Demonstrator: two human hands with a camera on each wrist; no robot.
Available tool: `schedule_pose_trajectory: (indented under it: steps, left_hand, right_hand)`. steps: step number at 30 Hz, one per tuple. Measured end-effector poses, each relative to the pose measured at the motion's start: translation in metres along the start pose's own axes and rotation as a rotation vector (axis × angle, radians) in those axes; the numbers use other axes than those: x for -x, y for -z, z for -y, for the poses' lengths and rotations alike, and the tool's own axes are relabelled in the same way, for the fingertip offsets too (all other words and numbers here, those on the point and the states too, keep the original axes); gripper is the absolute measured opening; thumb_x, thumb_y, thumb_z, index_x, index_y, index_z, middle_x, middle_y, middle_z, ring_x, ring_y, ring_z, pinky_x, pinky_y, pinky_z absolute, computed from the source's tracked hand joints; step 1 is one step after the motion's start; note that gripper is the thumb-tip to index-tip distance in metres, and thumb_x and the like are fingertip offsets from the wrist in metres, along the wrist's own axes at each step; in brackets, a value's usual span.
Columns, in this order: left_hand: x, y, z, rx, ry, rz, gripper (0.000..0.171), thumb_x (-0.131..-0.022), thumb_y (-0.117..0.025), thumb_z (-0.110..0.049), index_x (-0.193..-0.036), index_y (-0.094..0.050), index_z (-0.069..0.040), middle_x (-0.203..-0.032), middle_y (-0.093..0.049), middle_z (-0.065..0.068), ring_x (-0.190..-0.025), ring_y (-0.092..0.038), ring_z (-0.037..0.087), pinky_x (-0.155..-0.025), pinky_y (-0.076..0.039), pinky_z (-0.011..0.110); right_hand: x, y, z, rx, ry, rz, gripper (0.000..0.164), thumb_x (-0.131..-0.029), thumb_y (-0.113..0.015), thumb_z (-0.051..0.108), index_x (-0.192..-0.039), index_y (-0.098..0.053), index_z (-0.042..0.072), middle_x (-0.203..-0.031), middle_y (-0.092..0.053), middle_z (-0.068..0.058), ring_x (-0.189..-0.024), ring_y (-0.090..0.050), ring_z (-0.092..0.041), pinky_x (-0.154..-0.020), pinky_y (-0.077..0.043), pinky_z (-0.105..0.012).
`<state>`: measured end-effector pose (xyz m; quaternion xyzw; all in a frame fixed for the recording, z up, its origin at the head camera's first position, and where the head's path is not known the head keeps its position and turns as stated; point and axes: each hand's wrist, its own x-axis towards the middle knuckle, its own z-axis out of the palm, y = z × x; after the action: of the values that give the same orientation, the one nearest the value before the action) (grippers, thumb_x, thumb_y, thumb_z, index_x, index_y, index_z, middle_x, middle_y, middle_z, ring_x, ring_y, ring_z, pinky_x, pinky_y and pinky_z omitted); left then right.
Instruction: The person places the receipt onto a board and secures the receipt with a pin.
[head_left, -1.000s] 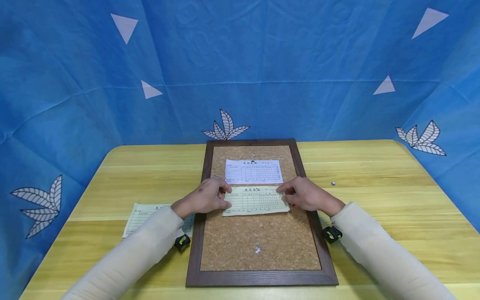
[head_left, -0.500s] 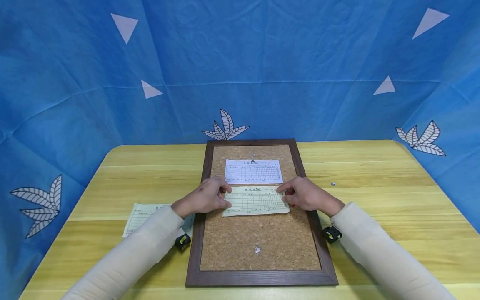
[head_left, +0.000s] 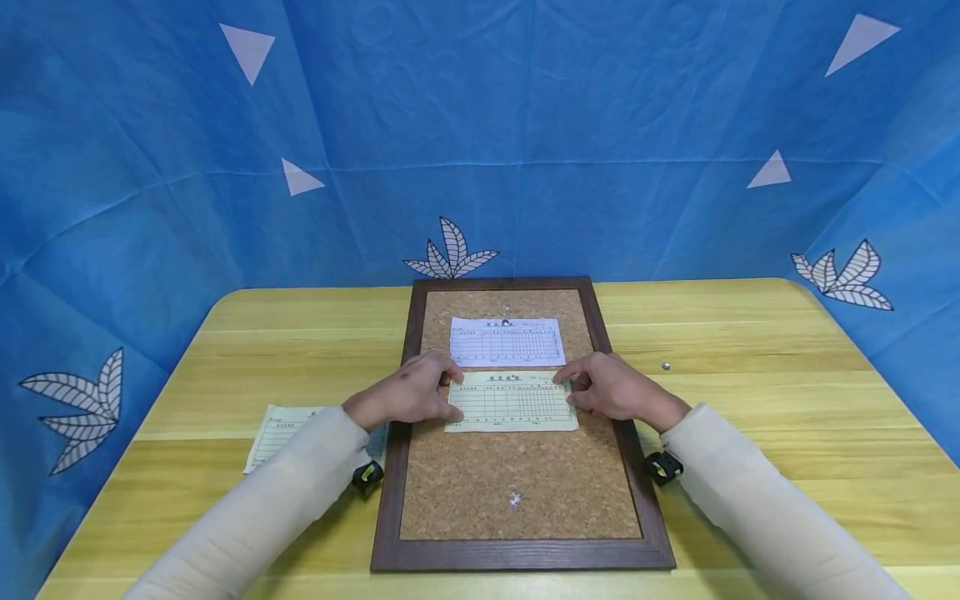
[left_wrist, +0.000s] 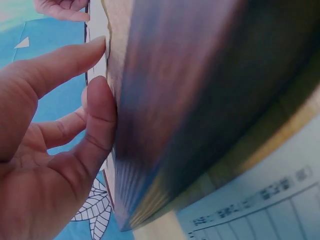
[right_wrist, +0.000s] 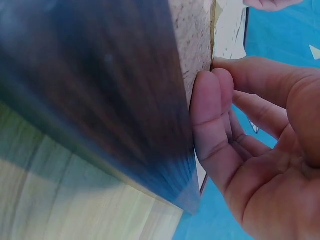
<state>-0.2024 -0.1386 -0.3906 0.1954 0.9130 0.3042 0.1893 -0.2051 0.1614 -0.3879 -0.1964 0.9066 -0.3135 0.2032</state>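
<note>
A pale green receipt slip (head_left: 510, 404) lies flat on the framed corkboard (head_left: 517, 467) in the head view, with a small dark dot near its top middle. My left hand (head_left: 412, 387) touches the slip's left edge, index finger and thumb apart. At the right edge, my right hand (head_left: 611, 385) rests its index finger near the upper corner; its thumb is close to the slip's side. Both wrist views show relaxed, bent fingers against the board. Above lies a white receipt slip (head_left: 507, 346) with a thumbtack (head_left: 506, 322) at its top.
Another green slip (head_left: 288, 421) lies on the wooden table (head_left: 750, 350) left of the board, partly under the left sleeve. A small silver tack (head_left: 665, 367) sits right of the board. Lower on the cork is a shiny spot (head_left: 515, 499). Behind hangs a blue cloth (head_left: 600, 125).
The slip's lower right corner looks slightly flatter and straighter. My right thumb has eased a little to the right off it; the left hand has barely moved.
</note>
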Motion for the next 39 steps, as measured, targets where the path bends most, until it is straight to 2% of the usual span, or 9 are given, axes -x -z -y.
schedule_pose_trajectory:
  steps: [7, 9, 15, 19, 22, 26, 39]
  left_hand:
    - [0.001, 0.002, 0.000, 0.030, 0.049, 0.061, 0.053, -0.078, -0.087, -0.012, -0.121, -0.057, -0.001, -0.099, -0.047, 0.008, -0.086, -0.041, 0.020, -0.077, -0.037, 0.035]
    - [0.001, 0.002, 0.000, 0.037, 0.054, 0.061, 0.053, -0.078, -0.087, -0.012, -0.120, -0.056, -0.001, -0.098, -0.047, 0.008, -0.086, -0.041, 0.021, -0.078, -0.036, 0.035]
    - [0.002, 0.002, 0.002, 0.042, 0.049, 0.052, 0.053, -0.077, -0.087, -0.010, -0.119, -0.056, -0.001, -0.097, -0.046, 0.008, -0.086, -0.041, 0.021, -0.077, -0.036, 0.035]
    - [0.001, 0.001, 0.001, 0.056, 0.056, 0.063, 0.053, -0.078, -0.087, -0.010, -0.119, -0.056, -0.002, -0.098, -0.047, 0.007, -0.087, -0.041, 0.020, -0.078, -0.037, 0.034]
    - [0.001, 0.001, 0.000, 0.058, 0.064, 0.064, 0.053, -0.077, -0.088, -0.011, -0.119, -0.056, -0.003, -0.098, -0.047, 0.007, -0.087, -0.041, 0.020, -0.078, -0.037, 0.034]
    - [0.001, 0.003, 0.000, 0.055, 0.070, 0.064, 0.053, -0.077, -0.088, -0.012, -0.119, -0.056, -0.003, -0.098, -0.047, 0.007, -0.086, -0.041, 0.020, -0.079, -0.037, 0.035]
    - [-0.001, 0.002, -0.001, 0.041, 0.086, 0.060, 0.052, -0.075, -0.089, -0.012, -0.115, -0.056, -0.005, -0.098, -0.047, 0.007, -0.085, -0.042, 0.020, -0.078, -0.037, 0.034]
  right_hand:
    - [0.002, 0.001, 0.000, -0.005, -0.013, 0.001, 0.033, -0.092, -0.064, -0.002, -0.125, -0.065, -0.003, -0.071, -0.064, -0.003, -0.053, -0.056, -0.013, -0.052, -0.042, -0.030]
    - [0.003, 0.002, 0.000, -0.015, -0.027, 0.000, 0.034, -0.092, -0.064, -0.002, -0.126, -0.064, -0.003, -0.076, -0.066, -0.003, -0.053, -0.058, -0.014, -0.052, -0.043, -0.030]
    - [0.008, 0.007, -0.001, -0.038, -0.054, 0.002, 0.036, -0.093, -0.064, -0.002, -0.128, -0.062, -0.006, -0.076, -0.061, -0.005, -0.059, -0.060, -0.015, -0.055, -0.047, -0.030]
    - [0.014, 0.012, -0.005, -0.033, -0.051, -0.008, 0.037, -0.094, -0.064, 0.001, -0.131, -0.059, -0.007, -0.081, -0.065, -0.005, -0.066, -0.065, -0.016, -0.061, -0.053, -0.032]
    - [0.017, 0.018, -0.008, -0.033, -0.033, -0.029, 0.037, -0.095, -0.063, 0.001, -0.131, -0.059, -0.008, -0.077, -0.063, -0.006, -0.067, -0.066, -0.017, -0.063, -0.055, -0.033]
    - [0.022, 0.025, -0.010, -0.041, -0.009, -0.052, 0.035, -0.097, -0.060, 0.000, -0.130, -0.059, -0.010, -0.073, -0.059, -0.006, -0.066, -0.064, -0.017, -0.064, -0.056, -0.035]
    - [0.034, 0.038, -0.025, -0.068, -0.033, -0.098, 0.033, -0.097, -0.059, 0.003, -0.128, -0.060, -0.010, -0.079, -0.066, -0.007, -0.070, -0.065, -0.021, -0.066, -0.054, -0.038]
